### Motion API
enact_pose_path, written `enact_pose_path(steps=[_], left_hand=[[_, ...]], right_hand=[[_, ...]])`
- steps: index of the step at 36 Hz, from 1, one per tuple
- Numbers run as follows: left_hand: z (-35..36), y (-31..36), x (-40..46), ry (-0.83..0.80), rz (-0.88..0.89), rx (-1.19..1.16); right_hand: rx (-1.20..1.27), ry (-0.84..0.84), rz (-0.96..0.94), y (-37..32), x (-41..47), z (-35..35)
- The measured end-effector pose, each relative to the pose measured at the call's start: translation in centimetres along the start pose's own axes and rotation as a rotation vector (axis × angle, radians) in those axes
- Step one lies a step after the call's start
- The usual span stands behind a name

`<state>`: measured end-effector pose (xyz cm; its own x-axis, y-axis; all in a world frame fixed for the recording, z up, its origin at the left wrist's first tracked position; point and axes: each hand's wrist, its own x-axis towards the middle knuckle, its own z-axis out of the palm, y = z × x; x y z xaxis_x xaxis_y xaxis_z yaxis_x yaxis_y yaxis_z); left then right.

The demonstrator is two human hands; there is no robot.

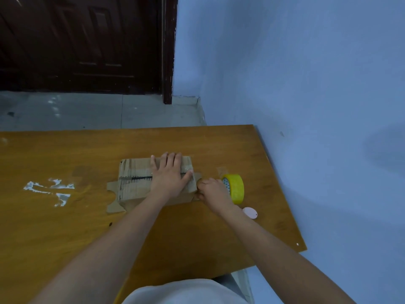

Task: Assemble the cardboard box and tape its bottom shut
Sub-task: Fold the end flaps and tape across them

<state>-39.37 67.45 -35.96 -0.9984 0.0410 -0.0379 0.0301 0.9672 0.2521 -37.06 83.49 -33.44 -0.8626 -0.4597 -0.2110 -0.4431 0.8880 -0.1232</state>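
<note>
A small cardboard box [133, 183] stands on the wooden table [65, 227] with its taped bottom facing up. My left hand [169, 174] lies flat on the right half of that face, fingers spread, over a strip of clear tape along the dark seam. My right hand [213, 190] is curled at the box's right edge, its fingers on the yellow tape roll [236, 188], which stands on edge just right of the box. Loose flaps stick out at the box's lower left and at its right side.
A small pink oval tag [249, 212] lies right of my right wrist. White tape scraps [49, 190] are stuck to the table at the left. The table's right edge runs along a blue wall [306, 84]; a dark door [83, 40] stands beyond the far edge.
</note>
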Motion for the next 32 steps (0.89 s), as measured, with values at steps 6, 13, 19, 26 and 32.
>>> enact_pose_path(steps=[6, 13, 19, 26, 32], left_hand=[[-0.3, 0.1, -0.1, -0.008, -0.007, 0.003], [-0.4, 0.1, -0.1, -0.023, -0.002, 0.027], [-0.3, -0.1, -0.2, -0.013, 0.005, 0.021], [-0.1, -0.2, -0.2, -0.010, -0.002, 0.045], [-0.1, -0.2, -0.2, -0.003, -0.005, 0.042]], right_hand=[[-0.020, 0.003, -0.053, 0.8, 0.2, 0.0], [-0.029, -0.079, -0.015, 1.5, 0.6, -0.5], [-0.107, -0.167, -0.003, 2.3, 0.9, -1.6], [0.055, 0.009, 0.021, 3.5, 4.0, -3.8], [0.216, -0.122, 0.021, 4.5, 8.7, -4.0]])
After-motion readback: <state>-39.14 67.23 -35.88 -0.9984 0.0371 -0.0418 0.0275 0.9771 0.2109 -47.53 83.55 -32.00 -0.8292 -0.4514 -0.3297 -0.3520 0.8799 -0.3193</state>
